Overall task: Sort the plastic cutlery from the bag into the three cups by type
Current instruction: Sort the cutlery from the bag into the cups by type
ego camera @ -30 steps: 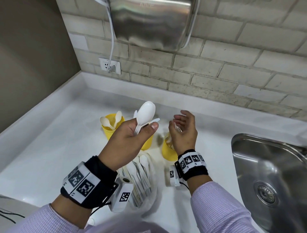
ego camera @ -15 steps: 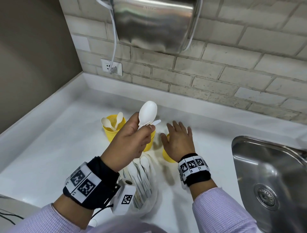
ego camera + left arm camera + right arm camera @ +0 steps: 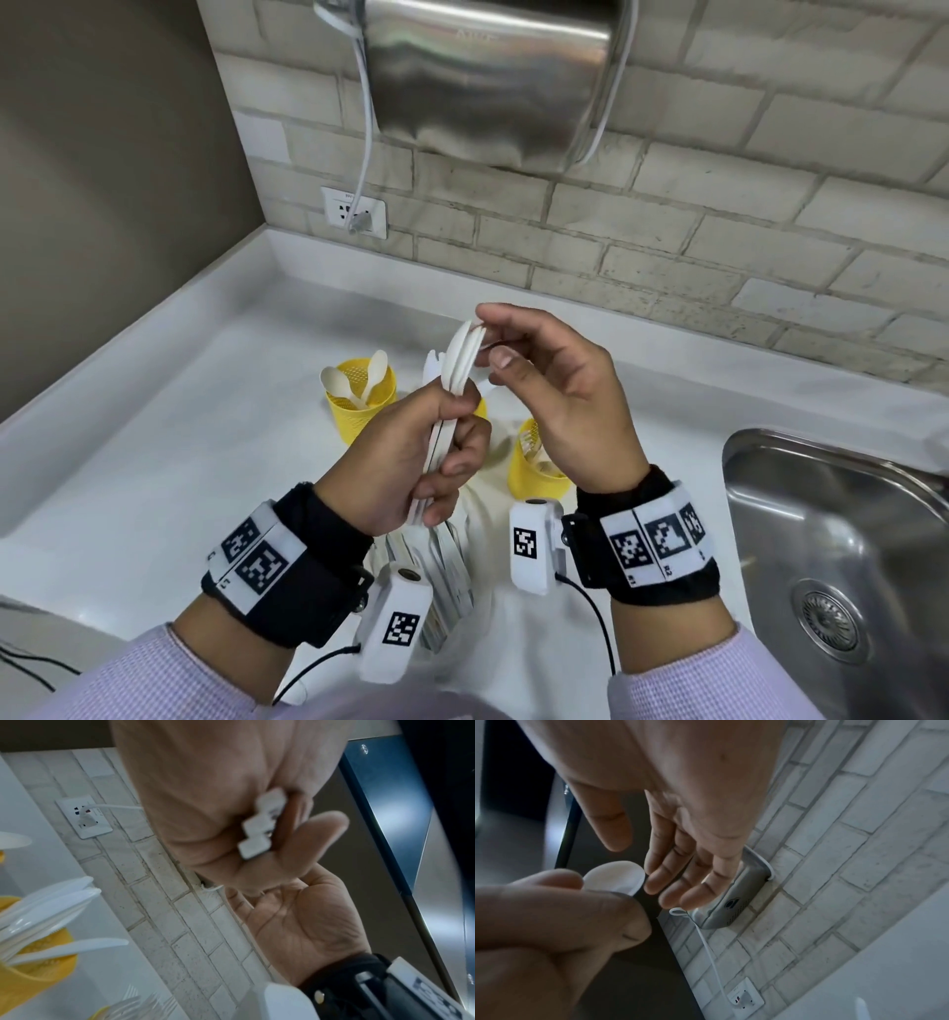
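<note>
My left hand (image 3: pixel 452 431) grips a bundle of white plastic spoons (image 3: pixel 462 354) by the handles, bowls up and edge-on; the handle ends (image 3: pixel 262 825) stick out below its curled fingers. My right hand (image 3: pixel 495 334) reaches in from the right, and its straight fingertips (image 3: pixel 654 882) touch the rim of the top spoon bowl (image 3: pixel 614 876), thumb apart. Three yellow cups stand behind: the left cup (image 3: pixel 359 406) holds spoons, the middle cup (image 3: pixel 38 969) holds knives and is mostly hidden by my left hand, the right cup (image 3: pixel 534 470) holds forks. The clear bag (image 3: pixel 447 570) of cutlery lies under my wrists.
A steel sink (image 3: pixel 821 539) is sunk into the white counter at the right. A steel hand dryer (image 3: pixel 488 77) hangs on the brick wall, its cable running to a socket (image 3: pixel 354 213). A brown side wall closes the left.
My right hand has come up from over the right cup to the spoon bowls. My left hand has turned the spoons edge-on and kept hold of them.
</note>
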A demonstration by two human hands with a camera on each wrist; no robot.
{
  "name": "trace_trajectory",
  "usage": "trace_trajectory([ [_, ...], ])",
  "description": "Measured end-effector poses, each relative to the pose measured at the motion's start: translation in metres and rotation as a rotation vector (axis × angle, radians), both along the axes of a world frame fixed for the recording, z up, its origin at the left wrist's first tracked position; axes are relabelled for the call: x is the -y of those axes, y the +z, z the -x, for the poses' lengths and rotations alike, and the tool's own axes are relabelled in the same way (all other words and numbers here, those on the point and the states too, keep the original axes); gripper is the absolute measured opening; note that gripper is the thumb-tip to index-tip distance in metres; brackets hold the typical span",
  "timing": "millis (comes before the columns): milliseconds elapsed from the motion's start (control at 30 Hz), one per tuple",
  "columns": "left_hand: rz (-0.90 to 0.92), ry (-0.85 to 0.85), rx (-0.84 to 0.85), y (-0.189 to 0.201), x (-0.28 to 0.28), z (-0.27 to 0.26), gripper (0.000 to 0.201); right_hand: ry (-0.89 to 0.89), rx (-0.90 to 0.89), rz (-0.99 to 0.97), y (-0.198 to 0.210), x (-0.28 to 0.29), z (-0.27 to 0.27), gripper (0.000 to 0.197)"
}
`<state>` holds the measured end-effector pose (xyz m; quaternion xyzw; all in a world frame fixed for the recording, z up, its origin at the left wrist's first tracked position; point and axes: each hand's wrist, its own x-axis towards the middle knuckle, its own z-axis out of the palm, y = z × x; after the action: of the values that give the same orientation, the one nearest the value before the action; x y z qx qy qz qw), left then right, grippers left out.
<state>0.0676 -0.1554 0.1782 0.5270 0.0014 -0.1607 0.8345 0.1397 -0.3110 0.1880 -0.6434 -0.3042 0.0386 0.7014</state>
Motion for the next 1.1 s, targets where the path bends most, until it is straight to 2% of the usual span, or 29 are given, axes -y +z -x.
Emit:
trace_trajectory([
  [100, 0.094, -0.086, -0.014, 0.0, -0.002, 0.002, 0.018, 0.025, -0.007, -0.034, -0.002, -0.002, 0.001, 0.028],
  [200, 0.118, -0.128, -0.014, -0.001, -0.002, 0.004, 0.022, 0.027, -0.045, -0.102, -0.001, -0.004, 0.003, 0.03],
  [400, 0.137, -0.087, -0.004, -0.001, 0.001, 0.004, 0.017, -0.084, -0.035, -0.118, 0.003, -0.008, 0.006, 0.017],
  [700, 0.123, -0.033, -0.014, 0.001, 0.001, 0.006, 0.019, -0.122, -0.018, -0.065, -0.001, -0.011, 0.001, 0.018],
  [800, 0.124, -0.048, -0.005, 0.002, -0.001, 0.007, 0.018, -0.072, -0.032, -0.056, 0.003, -0.012, 0.002, 0.02],
  [967, 0.175, -0.125, -0.011, 0.003, -0.004, 0.008, 0.022, 0.106, -0.006, 0.082, 0.014, -0.011, 0.006, 0.024],
  [1100, 0.179, -0.13, 0.027, 0.004, -0.005, 0.007, 0.02, 0.077, -0.001, 0.057, 0.017, -0.014, 0.006, 0.015],
])
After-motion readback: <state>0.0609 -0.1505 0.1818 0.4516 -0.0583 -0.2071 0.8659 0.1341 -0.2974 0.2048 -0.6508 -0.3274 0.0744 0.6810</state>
